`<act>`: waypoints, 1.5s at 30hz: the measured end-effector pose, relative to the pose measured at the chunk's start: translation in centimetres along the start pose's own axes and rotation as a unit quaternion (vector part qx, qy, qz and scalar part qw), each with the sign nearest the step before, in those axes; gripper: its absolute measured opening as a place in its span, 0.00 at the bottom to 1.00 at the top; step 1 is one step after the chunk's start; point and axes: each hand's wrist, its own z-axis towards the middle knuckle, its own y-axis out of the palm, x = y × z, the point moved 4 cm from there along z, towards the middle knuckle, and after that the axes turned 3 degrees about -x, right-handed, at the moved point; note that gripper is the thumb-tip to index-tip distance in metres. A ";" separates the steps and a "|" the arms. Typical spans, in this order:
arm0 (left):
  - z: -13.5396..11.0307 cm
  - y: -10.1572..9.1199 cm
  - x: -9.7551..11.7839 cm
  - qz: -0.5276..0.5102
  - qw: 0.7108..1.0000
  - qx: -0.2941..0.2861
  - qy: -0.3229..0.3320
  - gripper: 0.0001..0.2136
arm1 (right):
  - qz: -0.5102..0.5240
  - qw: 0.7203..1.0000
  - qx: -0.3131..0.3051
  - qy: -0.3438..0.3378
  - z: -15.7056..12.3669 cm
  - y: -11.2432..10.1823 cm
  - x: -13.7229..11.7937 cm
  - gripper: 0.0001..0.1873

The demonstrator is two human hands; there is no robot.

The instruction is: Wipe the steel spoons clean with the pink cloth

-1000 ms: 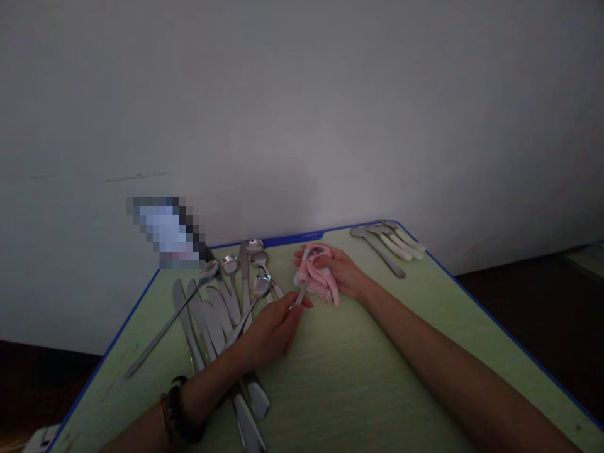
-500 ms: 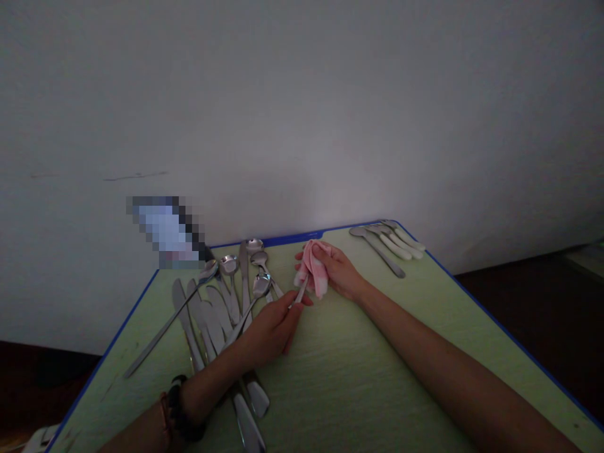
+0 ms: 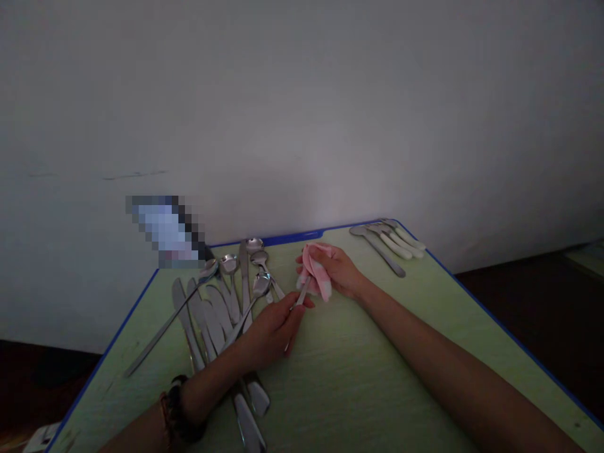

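Note:
My left hand (image 3: 272,329) rests on the green table (image 3: 358,377) and pinches the handle of a metal spoon (image 3: 302,294). The spoon's far end is wrapped in a pink cloth (image 3: 315,274), so its bowl is hidden. My right hand (image 3: 340,270) is closed around that cloth and the spoon's end, near the table's far edge. A dark band sits on my left wrist.
A heap of metal knives and spoons (image 3: 221,302) lies left of my left hand. Several pieces of cutlery, some with white handles (image 3: 394,242), lie at the far right corner. A blurred object (image 3: 165,231) stands at the far left edge against the wall.
The pink cloth, spread wider a second ago, is now bunched tighter in my right hand and has shifted slightly along the spoon. My left hand has stayed put.

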 end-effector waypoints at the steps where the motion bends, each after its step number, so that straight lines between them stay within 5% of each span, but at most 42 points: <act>1: 0.0 0.0 0.0 -0.001 1.000 -0.003 0.002 0.17 | 0.006 1.000 -0.002 -0.001 0.0 0.0 0.0 0.18; 13: -0.1 -0.1 -0.3 0.008 1.000 0.003 0.012 0.17 | 0.105 0.993 -0.047 0.041 -0.5 0.0 -0.6 0.19; 34: 0.1 -0.2 0.1 -0.001 1.000 0.007 0.016 0.16 | 0.044 0.993 0.086 -0.073 -0.3 0.0 -0.4 0.17; 45: -0.1 0.0 -0.3 -0.054 0.998 0.004 0.016 0.17 | 0.082 0.986 0.132 -0.053 -0.3 0.8 0.0 0.21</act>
